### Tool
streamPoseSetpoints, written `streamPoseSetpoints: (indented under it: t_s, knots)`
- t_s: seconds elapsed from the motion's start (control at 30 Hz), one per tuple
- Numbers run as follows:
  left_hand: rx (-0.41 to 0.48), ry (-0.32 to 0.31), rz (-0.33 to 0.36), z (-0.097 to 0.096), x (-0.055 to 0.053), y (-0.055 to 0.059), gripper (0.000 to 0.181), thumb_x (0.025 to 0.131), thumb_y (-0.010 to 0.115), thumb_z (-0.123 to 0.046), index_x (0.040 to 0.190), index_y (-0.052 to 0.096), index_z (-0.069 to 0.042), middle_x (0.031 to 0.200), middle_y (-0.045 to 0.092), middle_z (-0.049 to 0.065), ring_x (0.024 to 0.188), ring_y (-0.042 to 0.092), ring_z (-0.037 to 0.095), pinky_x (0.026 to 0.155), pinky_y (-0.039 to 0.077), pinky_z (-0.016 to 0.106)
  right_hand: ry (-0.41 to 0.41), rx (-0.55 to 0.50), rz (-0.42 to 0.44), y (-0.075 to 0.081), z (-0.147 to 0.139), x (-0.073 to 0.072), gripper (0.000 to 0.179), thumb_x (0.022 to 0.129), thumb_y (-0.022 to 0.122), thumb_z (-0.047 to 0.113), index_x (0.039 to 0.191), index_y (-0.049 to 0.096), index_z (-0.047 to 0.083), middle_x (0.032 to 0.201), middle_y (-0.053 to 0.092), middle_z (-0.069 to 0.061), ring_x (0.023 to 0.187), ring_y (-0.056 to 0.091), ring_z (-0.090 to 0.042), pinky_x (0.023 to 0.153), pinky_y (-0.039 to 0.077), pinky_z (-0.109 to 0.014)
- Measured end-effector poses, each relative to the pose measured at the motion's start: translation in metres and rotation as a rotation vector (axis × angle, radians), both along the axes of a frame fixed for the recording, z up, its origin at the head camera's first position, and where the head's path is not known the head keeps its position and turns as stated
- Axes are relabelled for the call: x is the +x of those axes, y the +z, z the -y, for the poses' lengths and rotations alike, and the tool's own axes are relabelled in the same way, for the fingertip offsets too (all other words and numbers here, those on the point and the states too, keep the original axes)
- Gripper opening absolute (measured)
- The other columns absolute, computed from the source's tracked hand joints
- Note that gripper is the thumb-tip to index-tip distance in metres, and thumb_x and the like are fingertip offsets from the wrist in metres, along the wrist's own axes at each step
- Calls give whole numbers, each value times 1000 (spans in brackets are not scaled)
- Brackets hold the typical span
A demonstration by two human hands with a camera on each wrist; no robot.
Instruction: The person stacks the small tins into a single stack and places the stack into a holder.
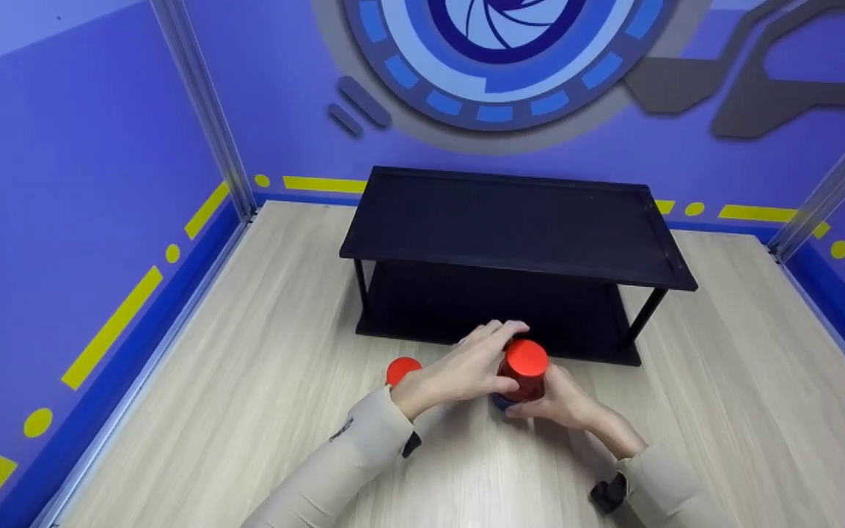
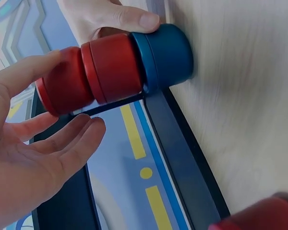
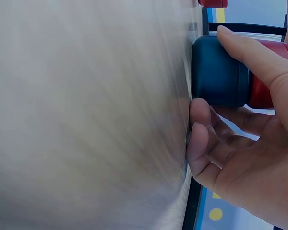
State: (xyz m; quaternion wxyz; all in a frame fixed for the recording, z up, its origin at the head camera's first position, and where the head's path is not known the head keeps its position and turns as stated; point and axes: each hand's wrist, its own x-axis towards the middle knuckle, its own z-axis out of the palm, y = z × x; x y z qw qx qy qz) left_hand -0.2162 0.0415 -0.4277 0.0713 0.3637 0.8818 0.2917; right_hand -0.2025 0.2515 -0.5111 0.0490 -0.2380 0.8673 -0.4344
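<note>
In front of the shelf stands a stack of small lidded canisters: a blue canister (image 3: pixel 216 72) at the bottom, a red canister (image 2: pixel 115 67) in the middle and another red canister (image 1: pixel 527 359) on top. My left hand (image 1: pixel 461 372) holds the top red one between thumb and fingers. Lower down, my right hand (image 1: pixel 568 400) grips the blue canister, its thumb against the side. The blue one's base is at the tabletop. A separate red canister (image 1: pixel 402 369) stands to the left, partly hidden by my left hand in the head view.
Just behind the stack is a black two-tier shelf (image 1: pixel 518 220) with thin posts. It stands on a light wood table (image 1: pixel 246 352). Blue-purple panels (image 1: pixel 85 183) with yellow marks enclose the table at the back and sides.
</note>
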Motion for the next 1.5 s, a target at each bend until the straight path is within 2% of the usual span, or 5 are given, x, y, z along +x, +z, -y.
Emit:
streamPoseSetpoints:
  t_s: [0.23,0.63,1.17,1.3,1.5]
  knots:
    - [22,70,57,25,1,2,78,84,75,-25,149,31,-24,146,44,4,141,36,28,113,34,47,15,11,-13,0,0,-1,55,72,84,26,119,60,10,112,68,-2,104,62,-8,95,47,-28]
    - [-84,122,-48,74,-1,-4,84,76,81,-32,146,36,-19,141,42,10,133,32,28,112,27,52,-7,20,-48,-1,0,2,57,72,85,25,119,59,7,108,68,-4,98,61,-6,89,49,-29]
    - [-159,233,179,106,-4,-23,86,75,82,-25,147,37,-19,139,42,17,139,29,50,105,42,52,-18,33,-18,-2,0,1,57,72,85,27,119,59,9,108,67,-2,99,62,-10,90,49,-30]
    - [-158,220,178,109,-6,-28,76,76,81,-22,141,43,-15,126,50,13,127,44,39,95,49,45,-15,31,-15,-1,1,2,57,72,85,28,119,59,9,109,67,-3,99,62,-8,90,49,-29]
    - [-154,218,230,112,-8,-36,73,77,79,-21,141,44,-12,141,45,16,134,40,35,100,45,48,-3,6,-13,1,1,4,56,74,84,26,119,59,7,110,67,-6,99,60,-7,89,48,-28]
